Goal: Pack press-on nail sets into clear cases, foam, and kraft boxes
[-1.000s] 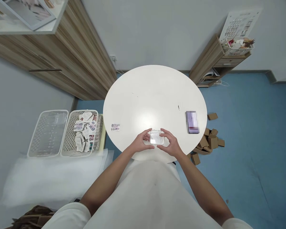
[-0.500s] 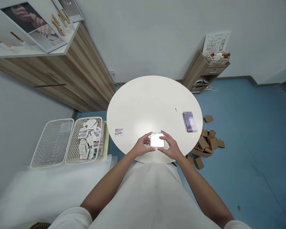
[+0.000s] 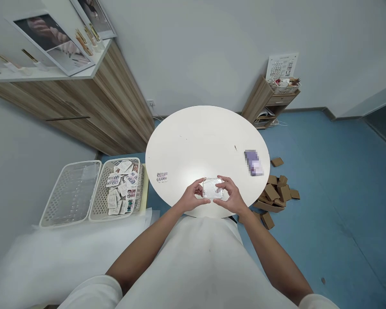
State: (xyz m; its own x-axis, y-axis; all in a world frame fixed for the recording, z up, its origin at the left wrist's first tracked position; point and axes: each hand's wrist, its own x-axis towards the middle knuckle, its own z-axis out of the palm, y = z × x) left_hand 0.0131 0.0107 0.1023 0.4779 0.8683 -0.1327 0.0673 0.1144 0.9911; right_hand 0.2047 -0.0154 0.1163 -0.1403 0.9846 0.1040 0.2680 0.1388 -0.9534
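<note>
Between my hands, over the near edge of the round white table (image 3: 199, 137), is a small clear plastic box (image 3: 211, 189). My left hand (image 3: 193, 196) is closed on its left side, thumb along the near edge and fingers at the far edge. On the opposite side my right hand (image 3: 230, 196) grips it too, with a finger reaching over the top. Something faintly patterned shows near the box's right end, too small to make out. A card of press-on nails (image 3: 162, 177) lies on the table to the left.
A blurred purple item (image 3: 254, 162) lies at the table's right. Left of the table stands a white basket (image 3: 96, 201) of nail cards beside another basket (image 3: 67, 193). Small cardboard boxes (image 3: 275, 193) are piled on the floor at right. A wooden cabinet (image 3: 116, 98) stands at back left.
The bright glare on the box has faded, so its clear surface shows. Both hands keep their hold in nearly the same place. The camera view has shifted slightly.
</note>
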